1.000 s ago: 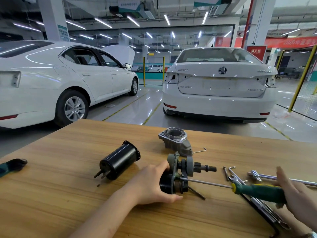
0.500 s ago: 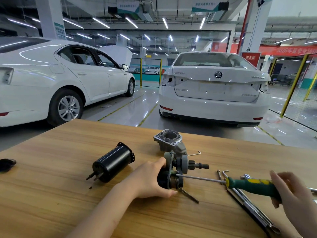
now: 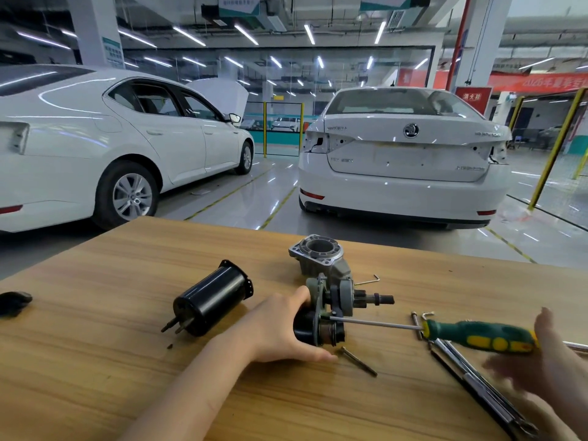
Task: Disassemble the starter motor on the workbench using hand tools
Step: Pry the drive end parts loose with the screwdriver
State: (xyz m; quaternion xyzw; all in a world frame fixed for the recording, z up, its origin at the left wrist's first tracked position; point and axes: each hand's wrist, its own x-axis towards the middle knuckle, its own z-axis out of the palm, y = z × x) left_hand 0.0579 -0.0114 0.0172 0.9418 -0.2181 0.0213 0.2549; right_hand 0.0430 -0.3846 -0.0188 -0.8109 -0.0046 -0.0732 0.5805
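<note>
The starter motor's inner assembly [image 3: 331, 310], with gear shaft pointing right, lies on the wooden workbench [image 3: 95, 361]. My left hand [image 3: 280, 329] grips its dark left end. A green and yellow screwdriver [image 3: 477, 334] lies level, its thin shaft reaching left with the tip against the assembly's plate. My right hand [image 3: 547, 354], blurred, is at the handle's right end with fingers loosely around it. The black cylindrical motor casing [image 3: 213, 300] lies apart to the left. The grey nose housing [image 3: 321, 257] stands just behind the assembly.
A loose long bolt [image 3: 359, 361] lies in front of the assembly. A hex key [image 3: 367, 280], two bolts [image 3: 415, 323] and long steel wrenches [image 3: 477, 386] lie at right. A dark object [image 3: 14, 302] sits at the left edge. Two white cars stand beyond the bench.
My right hand has slid toward the handle's end and its fingers have loosened and blurred. My left hand keeps its hold on the assembly, which stays put.
</note>
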